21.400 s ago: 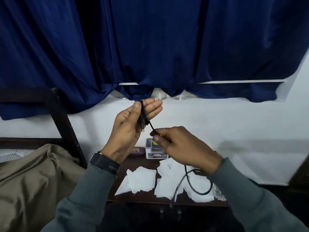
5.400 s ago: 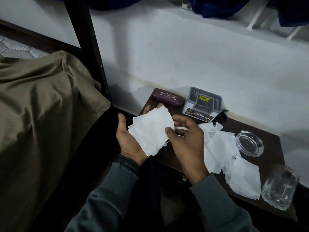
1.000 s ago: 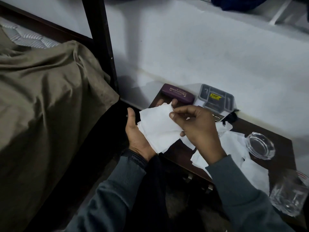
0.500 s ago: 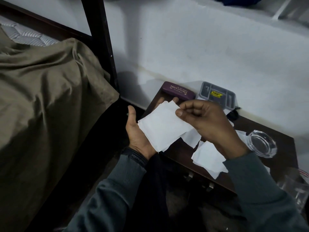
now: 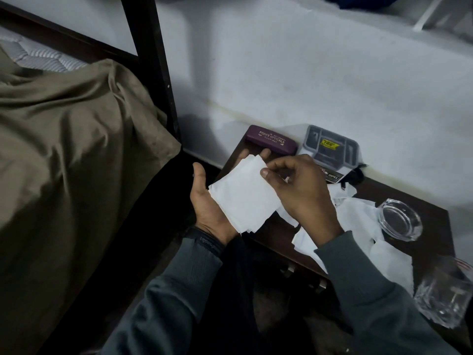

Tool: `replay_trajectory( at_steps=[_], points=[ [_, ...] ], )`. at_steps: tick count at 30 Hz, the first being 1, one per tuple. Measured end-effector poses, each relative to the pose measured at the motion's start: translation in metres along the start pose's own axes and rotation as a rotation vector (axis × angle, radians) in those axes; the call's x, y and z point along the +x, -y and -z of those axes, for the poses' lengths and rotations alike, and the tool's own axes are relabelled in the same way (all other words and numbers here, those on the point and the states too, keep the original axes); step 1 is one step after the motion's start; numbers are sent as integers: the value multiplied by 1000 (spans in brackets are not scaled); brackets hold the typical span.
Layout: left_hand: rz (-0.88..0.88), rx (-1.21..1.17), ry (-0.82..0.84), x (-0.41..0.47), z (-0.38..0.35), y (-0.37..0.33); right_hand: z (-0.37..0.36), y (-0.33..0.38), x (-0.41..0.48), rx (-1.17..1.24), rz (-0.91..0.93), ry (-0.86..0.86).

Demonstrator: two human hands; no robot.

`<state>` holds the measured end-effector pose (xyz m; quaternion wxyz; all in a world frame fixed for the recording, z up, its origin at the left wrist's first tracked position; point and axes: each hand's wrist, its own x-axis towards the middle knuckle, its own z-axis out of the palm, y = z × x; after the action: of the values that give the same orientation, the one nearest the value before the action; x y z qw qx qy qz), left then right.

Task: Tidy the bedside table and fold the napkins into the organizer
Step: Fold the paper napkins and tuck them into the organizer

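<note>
White paper napkins are the job right now. The left hand (image 5: 207, 203) lies flat and open, palm up, and a small stack of napkins (image 5: 244, 196) rests on it. The right hand (image 5: 299, 193) comes over from the side, and its thumb and fingers are pinching the top right edge of that stack. So one grip is spread wide like a tray, and the other is pressed onto the paper.

It looks like the gathering and squaring step. The stack is flat, with its edges nearly lined up, and it has not been folded over yet.

More loose napkins (image 5: 358, 221) lie in a messy pile on the dark surface (image 5: 432, 219), near a glass ashtray (image 5: 399, 219) and a drinking glass (image 5: 445, 295). The grey organizer (image 5: 330, 149) stands at the back by the wall, next to a purple glasses case (image 5: 271, 140). No napkins show inside it.

Next, I think the right hand should bend the stack in half and press the crease. Thin paper slides, so the left hand must keep it steady. Then the folded stack must go into an organizer slot, which looks narrow.
</note>
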<state>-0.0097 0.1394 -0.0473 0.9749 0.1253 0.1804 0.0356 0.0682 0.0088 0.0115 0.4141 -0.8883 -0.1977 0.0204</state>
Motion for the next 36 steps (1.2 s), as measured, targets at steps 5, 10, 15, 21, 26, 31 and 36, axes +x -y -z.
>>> replay_trajectory(
  at_steps=[5, 10, 15, 21, 26, 31, 36],
  points=[
    [1, -7, 21, 1, -2, 1, -2, 0, -3, 92, -53, -9],
    [-2, 4, 11, 3, 0, 1, -6, 7, -7, 285, -155, -9],
    [-22, -2, 6, 2, 2, 1, -12, 14, -6, 524, -397, -30],
    [-16, 27, 8, 3, 0, 2, -13, 11, -5, 530, -443, 50],
    [1, -23, 40, 3, 2, 1, 5, 0, -10, 318, -411, 95],
    [-5, 39, 26, 3, 0, 3, 8, -5, -24, 244, -274, 101],
    [33, 57, 46, 4, -5, 10, 6, -2, -22, 326, -204, -41]
  ],
)
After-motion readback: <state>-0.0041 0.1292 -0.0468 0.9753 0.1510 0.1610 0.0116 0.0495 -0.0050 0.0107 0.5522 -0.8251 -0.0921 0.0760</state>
